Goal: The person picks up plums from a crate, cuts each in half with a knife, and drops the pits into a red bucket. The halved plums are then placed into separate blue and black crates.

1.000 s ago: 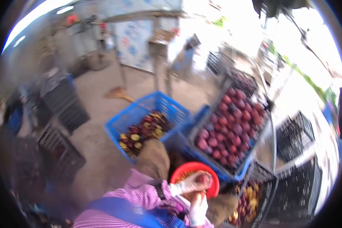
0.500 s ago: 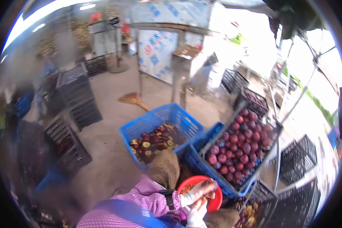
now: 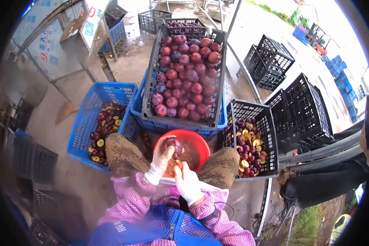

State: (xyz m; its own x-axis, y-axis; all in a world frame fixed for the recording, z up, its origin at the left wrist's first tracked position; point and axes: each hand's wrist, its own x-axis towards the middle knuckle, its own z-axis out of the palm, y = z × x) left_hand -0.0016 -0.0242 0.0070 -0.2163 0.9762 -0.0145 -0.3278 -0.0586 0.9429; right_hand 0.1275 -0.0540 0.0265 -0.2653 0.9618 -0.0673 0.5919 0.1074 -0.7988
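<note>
A dark red plum [image 3: 173, 145] is gripped in my left hand [image 3: 161, 162], which wears a white glove with the fingertips bare. Close beside it, my right hand [image 3: 187, 181], in a similar glove, is closed around a small orange-red thing too small to make out. Both hands are over the near side of a red basin [image 3: 203, 147], which holds small brownish pieces. Beyond the basin, whole plums [image 3: 184, 78] fill a black crate [image 3: 222, 49] resting on a blue crate [image 3: 137, 104].
Cut plums lie in a blue basket [image 3: 78, 131] at left and a black crate [image 3: 270, 135] at right. Black crates [image 3: 301, 112] stand farther right, near a person's dark-clothed leg [image 3: 324, 184]. A broom [image 3: 65, 111] lies at far left. A forklift [image 3: 317, 39] is in the distance.
The view has swung right, so the crates and basin now appear farther left and more upright. My left hand still holds a plum; the person's leg has come into view at right.
</note>
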